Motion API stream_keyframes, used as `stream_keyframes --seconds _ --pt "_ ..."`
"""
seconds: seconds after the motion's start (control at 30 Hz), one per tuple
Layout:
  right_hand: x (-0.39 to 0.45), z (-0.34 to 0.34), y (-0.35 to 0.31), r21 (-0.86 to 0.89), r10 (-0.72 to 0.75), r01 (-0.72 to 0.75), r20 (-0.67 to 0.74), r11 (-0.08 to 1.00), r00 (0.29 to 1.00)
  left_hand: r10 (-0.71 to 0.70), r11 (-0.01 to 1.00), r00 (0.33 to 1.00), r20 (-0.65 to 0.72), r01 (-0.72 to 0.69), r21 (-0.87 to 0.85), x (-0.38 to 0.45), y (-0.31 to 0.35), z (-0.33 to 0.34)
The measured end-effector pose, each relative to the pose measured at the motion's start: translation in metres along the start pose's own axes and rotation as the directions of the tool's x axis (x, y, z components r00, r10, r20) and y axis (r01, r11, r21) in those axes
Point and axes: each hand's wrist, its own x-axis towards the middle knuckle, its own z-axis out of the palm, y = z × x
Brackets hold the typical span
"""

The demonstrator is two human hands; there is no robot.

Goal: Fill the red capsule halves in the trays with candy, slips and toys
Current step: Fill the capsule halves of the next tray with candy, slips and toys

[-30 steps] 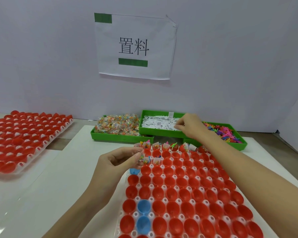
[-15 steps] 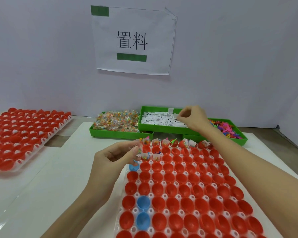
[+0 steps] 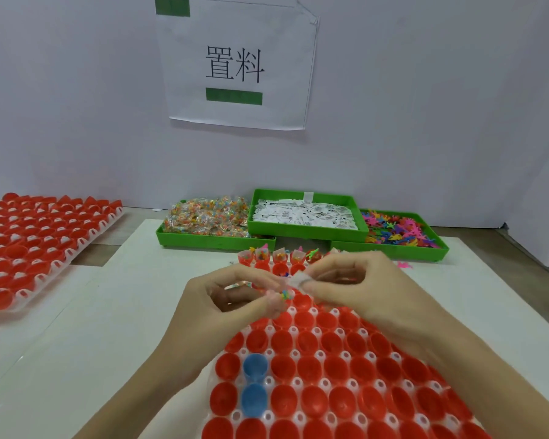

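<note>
Well off to the left of the fingers, a second tray of red halves (image 3: 38,245) sits on the tabletop (image 3: 114,318), apparently parked out of the working zone. The left hand (image 3: 235,299) hovers over the far part of the near tray (image 3: 298,375); its fingers (image 3: 271,304) are curled in, pinching what looks like a wrapped candy with a small coloured toy at the tips, probably kept as a ready stock so one hand feeds while the other fetches. Just right of them, nearly touching, the right hand (image 3: 352,286) pinches a white paper slip (image 3: 298,280) between thumb and forefinger, held low over the red capsule halves (image 3: 301,302) directly under the fingertips, which suggests it is about to go into one. Beyond the fingers, three green bins sit within easy reach: candy (image 3: 206,217), slips (image 3: 305,213) and toys (image 3: 396,229). The far row beyond the fingertips already holds fillings; the rows nearer the wrists look empty, and two cups there are blue (image 3: 254,384). The hands are motion-blurred and cover the cups beneath them, so which cup is the target is unclear, and the tray's near and right edges are cut off by the frame and the right forearm.
</note>
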Motion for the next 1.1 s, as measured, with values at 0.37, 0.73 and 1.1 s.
stream_keyframes --seconds 0.37,0.73,1.1 --pt "-0.023 0.009 0.002 0.067 0.004 -0.011 0.091 0.998 0.996 0.129 0.986 0.991 0.031 -0.132 0.106 -0.006 0.001 0.007" --pt "0.042 -0.091 0.038 -0.040 0.077 -0.098 -0.363 0.994 0.929 0.071 0.984 0.997 -0.042 -0.063 0.169 -0.003 0.004 0.001" --pt "0.125 -0.158 0.116 -0.785 0.022 -0.254 -0.294 0.566 0.956 0.053 0.981 0.999 -0.011 -0.050 0.188 -0.003 0.003 0.002"
